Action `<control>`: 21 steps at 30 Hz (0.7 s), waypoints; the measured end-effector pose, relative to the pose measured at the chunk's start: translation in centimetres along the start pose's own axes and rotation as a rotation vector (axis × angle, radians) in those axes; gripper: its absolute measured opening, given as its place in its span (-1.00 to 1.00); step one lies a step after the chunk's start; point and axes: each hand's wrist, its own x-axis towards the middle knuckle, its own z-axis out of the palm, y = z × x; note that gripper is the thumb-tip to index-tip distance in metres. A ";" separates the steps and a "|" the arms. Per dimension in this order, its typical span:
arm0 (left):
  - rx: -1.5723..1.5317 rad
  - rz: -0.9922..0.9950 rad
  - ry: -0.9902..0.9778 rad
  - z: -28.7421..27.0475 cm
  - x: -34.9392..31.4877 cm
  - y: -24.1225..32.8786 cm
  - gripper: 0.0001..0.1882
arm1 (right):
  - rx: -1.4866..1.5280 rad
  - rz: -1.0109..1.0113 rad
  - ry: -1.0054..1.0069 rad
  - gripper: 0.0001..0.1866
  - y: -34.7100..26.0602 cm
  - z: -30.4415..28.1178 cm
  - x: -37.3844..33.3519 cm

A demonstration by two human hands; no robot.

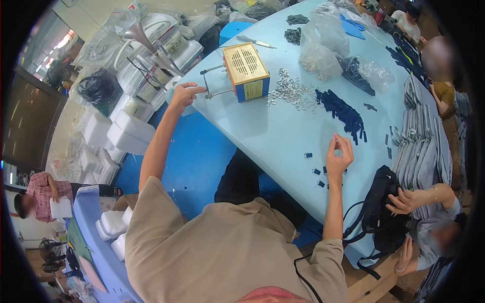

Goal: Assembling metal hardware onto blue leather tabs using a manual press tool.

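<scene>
My left hand (186, 96) reaches to the table's left edge, its index finger stretched toward the metal frame (205, 83) that juts from a box-shaped device (247, 70) with a slotted wooden top. The fingertip is at or touching the frame; I see nothing held there. Over the table, my right hand (339, 159) is closed in a pinch, and whatever lies between its fingertips is too small to name. Just beyond it spreads a pile of navy fabric strips (343, 112). Silver metal rings (295, 91) lie beside the device. Several small dark tabs (316, 171) are near my right wrist.
A black bag (376, 212) with straps sits at the right, touched by another person's hand (411, 201). Stacked grey fabric pieces (422, 146) line the right edge. Plastic bags (323, 45) stand farther back. White foam blocks (129, 131) are piled on the left.
</scene>
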 end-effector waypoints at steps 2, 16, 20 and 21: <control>0.012 -0.011 -0.011 -0.4 0.0 0.0 -0.53 | -0.001 0.005 -0.010 -0.81 0.0 0.2 0.0; -0.059 0.223 0.038 0.3 -10.2 1.7 -0.62 | 0.070 -0.109 -0.078 -0.85 -4.8 0.6 -0.7; -0.206 0.264 -0.134 2.4 -16.9 2.2 -0.67 | 0.276 -0.053 -0.244 -0.85 -12.3 1.4 -1.5; -0.215 0.257 -0.168 2.8 -18.3 2.4 -0.67 | 0.341 -0.019 -0.286 -0.86 -14.1 1.9 -1.7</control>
